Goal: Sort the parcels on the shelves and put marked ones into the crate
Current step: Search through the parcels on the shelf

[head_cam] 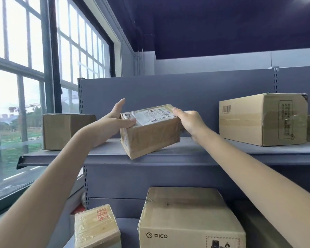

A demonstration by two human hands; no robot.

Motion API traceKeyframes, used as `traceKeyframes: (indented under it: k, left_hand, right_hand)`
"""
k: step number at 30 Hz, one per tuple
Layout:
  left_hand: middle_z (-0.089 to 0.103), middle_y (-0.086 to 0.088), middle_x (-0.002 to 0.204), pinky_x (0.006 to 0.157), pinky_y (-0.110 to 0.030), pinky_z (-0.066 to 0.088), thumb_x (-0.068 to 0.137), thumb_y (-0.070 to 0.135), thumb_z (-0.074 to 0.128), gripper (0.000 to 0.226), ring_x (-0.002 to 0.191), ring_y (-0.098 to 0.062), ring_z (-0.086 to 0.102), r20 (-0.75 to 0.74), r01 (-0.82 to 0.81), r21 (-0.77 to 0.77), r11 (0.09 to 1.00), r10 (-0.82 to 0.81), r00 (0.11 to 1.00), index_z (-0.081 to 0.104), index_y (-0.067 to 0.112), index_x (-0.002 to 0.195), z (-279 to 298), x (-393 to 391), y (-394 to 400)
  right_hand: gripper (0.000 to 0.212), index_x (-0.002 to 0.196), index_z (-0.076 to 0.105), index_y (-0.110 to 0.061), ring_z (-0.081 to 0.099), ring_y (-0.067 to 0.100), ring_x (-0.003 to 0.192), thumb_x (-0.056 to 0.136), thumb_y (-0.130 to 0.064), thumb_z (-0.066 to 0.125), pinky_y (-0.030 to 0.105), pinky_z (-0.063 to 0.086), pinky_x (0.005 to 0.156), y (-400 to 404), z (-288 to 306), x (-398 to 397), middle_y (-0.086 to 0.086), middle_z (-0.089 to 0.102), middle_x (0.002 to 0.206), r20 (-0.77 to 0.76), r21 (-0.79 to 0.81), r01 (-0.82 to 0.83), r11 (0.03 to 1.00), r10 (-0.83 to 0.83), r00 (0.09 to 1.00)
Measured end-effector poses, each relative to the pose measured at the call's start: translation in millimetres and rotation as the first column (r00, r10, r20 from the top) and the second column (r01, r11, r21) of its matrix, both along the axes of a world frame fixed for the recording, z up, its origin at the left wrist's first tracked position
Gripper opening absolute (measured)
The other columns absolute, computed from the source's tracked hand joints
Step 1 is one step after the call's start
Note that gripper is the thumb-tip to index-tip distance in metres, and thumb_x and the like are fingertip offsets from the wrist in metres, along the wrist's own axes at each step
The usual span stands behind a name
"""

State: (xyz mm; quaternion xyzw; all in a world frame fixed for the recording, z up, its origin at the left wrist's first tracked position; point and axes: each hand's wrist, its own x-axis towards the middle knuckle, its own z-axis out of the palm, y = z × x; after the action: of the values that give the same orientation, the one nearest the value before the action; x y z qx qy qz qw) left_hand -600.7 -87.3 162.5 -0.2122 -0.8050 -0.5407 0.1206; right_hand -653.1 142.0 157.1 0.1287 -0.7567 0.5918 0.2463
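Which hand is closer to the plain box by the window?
Left. The left hand grips the tilted parcel beside the plain box; the right hand holds the parcel's far side.

Upper shelf (195,154): open gaps either side of held parcel (150,133); left box (61,131), big right box (261,119) bound them.

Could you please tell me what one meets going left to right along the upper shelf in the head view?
Plain brown box → left hand → taped parcel → right hand → large barcoded carton.

Both arms reach forward; left grip (117,117) and right grip (190,120) clasp inward
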Motion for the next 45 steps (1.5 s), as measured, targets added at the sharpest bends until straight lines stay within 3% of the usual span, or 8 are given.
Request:
traceKeyframes:
  k: [3,6,8,11,18,22,39,45]
  left_hand:
    - [0.04,0.001,0.143,0.096,-0.034,0.039,0.056,0.051,0.07,0.107,0.126,-0.023,0.045,0.051,-0.12,-0.064,0.991,0.123,0.991,0.014,0.032,0.145,-1,4,-3]
    - [0.068,-0.009,0.095,0.066,-0.033,0.054,0.075,0.03,0.071,0.054,0.076,-0.02,0.067,0.02,-0.222,-0.034,0.974,0.223,0.975,0.049,0.007,0.118,0,-3,2]
    - [0.068,-0.016,0.101,0.079,-0.044,0.056,0.08,0.009,0.069,0.031,0.086,-0.027,0.068,-0.069,-0.291,-0.027,0.956,0.288,0.955,0.055,0.004,0.108,-5,-11,8]
    - [0.063,-0.013,0.112,0.088,-0.043,0.051,0.078,0.001,0.069,0.061,0.101,-0.03,0.061,-0.17,-0.429,-0.074,0.9,0.412,0.895,0.044,0.013,0.131,-19,-20,12]
    - [0.061,-0.007,0.121,0.081,-0.017,0.033,0.076,0.005,0.07,0.053,0.099,-0.02,0.052,-0.475,-0.651,-0.108,0.751,0.536,0.698,0.054,0.012,0.126,-38,-38,0]
    - [0.052,-0.01,0.134,0.1,-0.028,0.03,0.082,0.006,0.065,0.05,0.126,-0.025,0.043,-0.577,-0.705,-0.243,0.666,0.485,0.657,0.049,0.005,0.129,-41,-46,-10]
    - [0.054,-0.013,0.13,0.093,-0.038,0.039,0.08,0.002,0.061,0.045,0.114,-0.034,0.052,-0.567,-0.72,-0.298,0.626,0.491,0.661,0.052,0.0,0.124,-36,-81,-46]
    - [0.035,-0.018,0.147,0.112,-0.039,0.023,0.086,0.001,0.056,0.054,0.141,-0.03,0.023,-0.661,-0.727,-0.267,0.632,0.428,0.616,0.037,-0.003,0.137,-23,-80,-20]
  right_hand:
    - [0.044,0.082,0.06,0.008,0.049,0.023,0.074,0.081,-0.036,0.062,0.04,0.041,0.07,7,-2,3,0.011,0.053,0.078,-0.029,-0.041,-0.082,0.996,0.08,0.996]
    - [0.022,0.096,0.064,-0.004,0.064,0.02,0.087,0.077,-0.015,0.068,0.043,0.053,0.079,14,-9,6,0.008,0.067,0.096,-0.166,-0.061,-0.136,0.989,0.124,0.978]
    - [0.054,0.121,0.051,-0.01,0.062,0.021,0.101,0.072,-0.005,0.071,0.041,0.053,0.085,16,-13,9,0.005,0.062,0.113,-0.183,0.025,-0.135,0.991,0.137,0.974]
    - [0.08,0.139,0.034,-0.013,0.055,0.022,0.111,0.069,0.002,0.07,0.041,0.048,0.093,12,-21,11,0.005,0.052,0.125,-0.088,0.253,-0.056,0.966,0.081,0.993]
    - [0.021,0.09,0.058,-0.003,0.05,0.026,0.083,0.072,0.007,0.052,0.036,0.043,0.075,-5,-19,7,0.005,0.059,0.085,-0.02,0.326,-0.11,0.939,0.123,0.992]
    - [0.007,0.083,0.047,-0.005,0.048,0.024,0.076,0.077,-0.001,0.048,0.029,0.039,0.06,-21,-16,-5,0.01,0.057,0.082,-0.029,0.502,-0.026,0.864,0.047,0.998]
    - [0.022,0.11,0.049,-0.006,0.051,0.023,0.088,0.088,-0.009,0.051,0.027,0.039,0.071,-68,-9,-57,0.014,0.057,0.114,-0.003,0.602,0.018,0.799,-0.02,1.0]
    - [0.068,0.145,0.021,-0.015,0.029,0.023,0.136,0.087,-0.016,0.054,0.022,0.027,0.096,-23,-9,-35,0.008,0.03,0.15,-0.121,0.619,0.087,0.78,-0.015,0.992]
